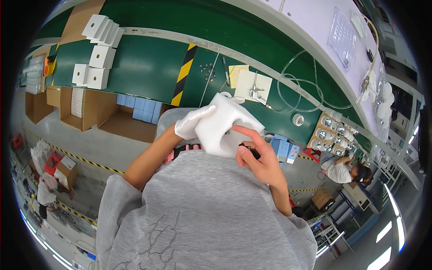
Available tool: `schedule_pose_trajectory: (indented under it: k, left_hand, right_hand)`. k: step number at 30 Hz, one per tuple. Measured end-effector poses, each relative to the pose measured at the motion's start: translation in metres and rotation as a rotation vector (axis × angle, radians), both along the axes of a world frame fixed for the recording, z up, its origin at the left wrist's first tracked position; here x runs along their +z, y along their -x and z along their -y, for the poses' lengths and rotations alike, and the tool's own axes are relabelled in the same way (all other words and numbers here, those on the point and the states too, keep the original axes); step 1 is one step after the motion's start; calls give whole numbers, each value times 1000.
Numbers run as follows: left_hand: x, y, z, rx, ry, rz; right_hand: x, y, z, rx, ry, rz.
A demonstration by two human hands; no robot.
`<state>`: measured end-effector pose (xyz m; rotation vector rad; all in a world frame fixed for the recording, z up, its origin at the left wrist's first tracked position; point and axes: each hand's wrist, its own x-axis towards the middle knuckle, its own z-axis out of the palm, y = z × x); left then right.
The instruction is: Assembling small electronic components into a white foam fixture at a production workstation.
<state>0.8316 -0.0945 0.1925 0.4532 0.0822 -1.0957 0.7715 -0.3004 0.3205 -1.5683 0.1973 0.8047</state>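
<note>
Left of the black-and-yellow striped tape (183,74), the smooth green tabletop (144,63) gives open passage up to the stacked white square boxes (104,56). Beyond the white foam block (215,131), looping clear plastic tubing (278,85) obstructs, perhaps raised; its height is unclear.

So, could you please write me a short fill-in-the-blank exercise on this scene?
1. The left hand, in a white ____, holds the foam block.
2. The right hand holds a small object coloured ____.
3. The striped tape on the green bench is black and ____.
Missing words: glove; black; yellow.
</note>
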Motion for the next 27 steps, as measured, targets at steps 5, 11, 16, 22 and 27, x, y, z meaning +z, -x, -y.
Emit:
schedule_pose_trajectory:
  k: [5,11,16,22,27]
  left_hand:
    - [3,-1,3,61,9,41]
    - [10,-5,3,26,63,61]
    - [9,-7,3,-11,26,109]
    - [-11,7,-1,7,-55,-13]
    - [-5,4,0,11,-37,-10]
  right_hand:
    - [-4,1,3,57,27,66]
    - [-3,1,1,-14,-35,45]
    - [0,-1,0,-58,-47,-47]
    - [2,-3,0,-26,17,-66]
    - [0,0,0,-13,23,-34]
